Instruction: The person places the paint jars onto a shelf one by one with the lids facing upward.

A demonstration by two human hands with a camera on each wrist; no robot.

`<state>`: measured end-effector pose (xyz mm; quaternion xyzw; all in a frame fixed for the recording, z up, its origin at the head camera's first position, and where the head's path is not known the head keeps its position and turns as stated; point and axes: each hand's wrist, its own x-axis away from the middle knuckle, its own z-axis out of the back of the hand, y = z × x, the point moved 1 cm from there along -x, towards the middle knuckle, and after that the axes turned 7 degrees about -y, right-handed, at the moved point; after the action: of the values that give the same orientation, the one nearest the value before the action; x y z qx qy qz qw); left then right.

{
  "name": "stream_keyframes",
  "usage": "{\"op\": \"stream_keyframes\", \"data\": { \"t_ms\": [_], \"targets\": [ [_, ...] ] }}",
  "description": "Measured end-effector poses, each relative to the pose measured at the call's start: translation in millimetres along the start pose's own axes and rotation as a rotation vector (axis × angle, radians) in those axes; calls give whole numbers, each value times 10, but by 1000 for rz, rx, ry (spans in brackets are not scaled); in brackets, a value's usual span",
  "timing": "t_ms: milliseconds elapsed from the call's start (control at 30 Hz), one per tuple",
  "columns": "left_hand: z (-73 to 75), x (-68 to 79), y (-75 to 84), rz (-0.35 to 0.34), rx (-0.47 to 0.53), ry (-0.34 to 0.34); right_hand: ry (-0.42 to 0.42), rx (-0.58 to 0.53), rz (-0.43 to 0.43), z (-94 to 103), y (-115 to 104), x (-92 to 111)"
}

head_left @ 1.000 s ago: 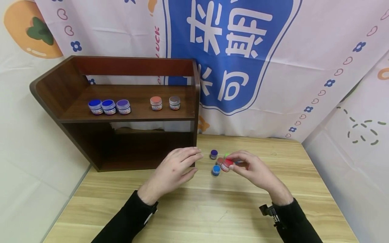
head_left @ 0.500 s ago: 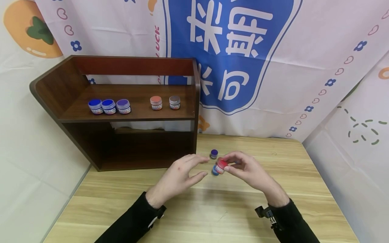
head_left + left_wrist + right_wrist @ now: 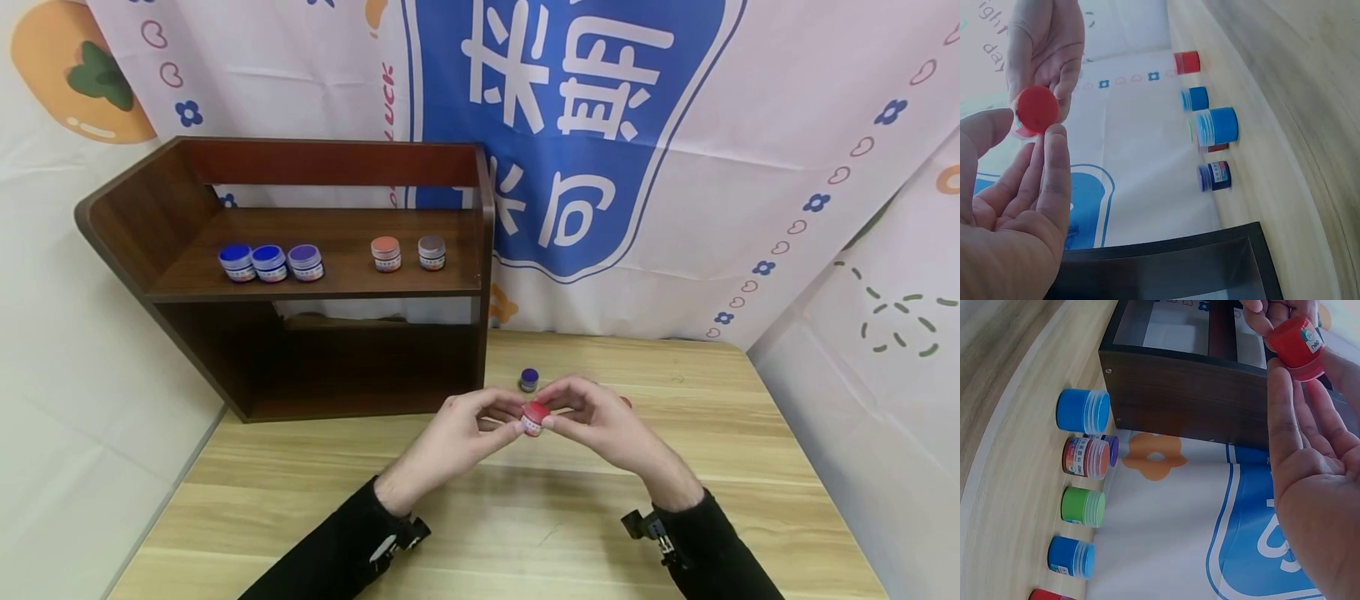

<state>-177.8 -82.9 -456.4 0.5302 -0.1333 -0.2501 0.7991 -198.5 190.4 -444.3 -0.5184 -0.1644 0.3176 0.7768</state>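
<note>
A small red paint jar (image 3: 533, 418) is held above the table between my two hands. My right hand (image 3: 600, 423) pinches it from the right between thumb and fingers. From the other side, my left hand (image 3: 457, 437) has its thumb and fingertips at the jar. Its red round end (image 3: 1037, 109) faces the left wrist camera; a label shows in the right wrist view. On the table below stand a dark purple jar (image 3: 528, 380), a blue jar (image 3: 1079, 410), an orange-brown jar (image 3: 1085, 456), a green jar (image 3: 1082, 506), another blue jar (image 3: 1070, 556) and another red jar (image 3: 1187, 62).
A dark brown two-tier shelf (image 3: 315, 293) stands at the back left. Its upper board carries two blue jars (image 3: 237, 265) (image 3: 269, 265), a purple jar (image 3: 306, 264), a salmon jar (image 3: 386, 256) and a grey-brown jar (image 3: 432, 254). A printed cloth (image 3: 637, 250) hangs behind.
My right hand has brought the red jar up and leftward from the group on the table. My left hand has moved right to meet it, its fingers closing in on the jar.
</note>
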Motion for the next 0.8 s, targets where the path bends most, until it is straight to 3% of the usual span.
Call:
{"op": "stream_keyframes", "data": {
  "t_ms": [200,467,800],
  "targets": [
    [-28,-7,16,0,54,-8,-15,-30,20,-19,-1,-27],
    [-18,-12,-6,-16,-12,-10,11,-19,-4,-43,1,-51],
    [-9,-5,3,-43,3,18,28,13,-26,-59,-27,-66]
  ]
}}
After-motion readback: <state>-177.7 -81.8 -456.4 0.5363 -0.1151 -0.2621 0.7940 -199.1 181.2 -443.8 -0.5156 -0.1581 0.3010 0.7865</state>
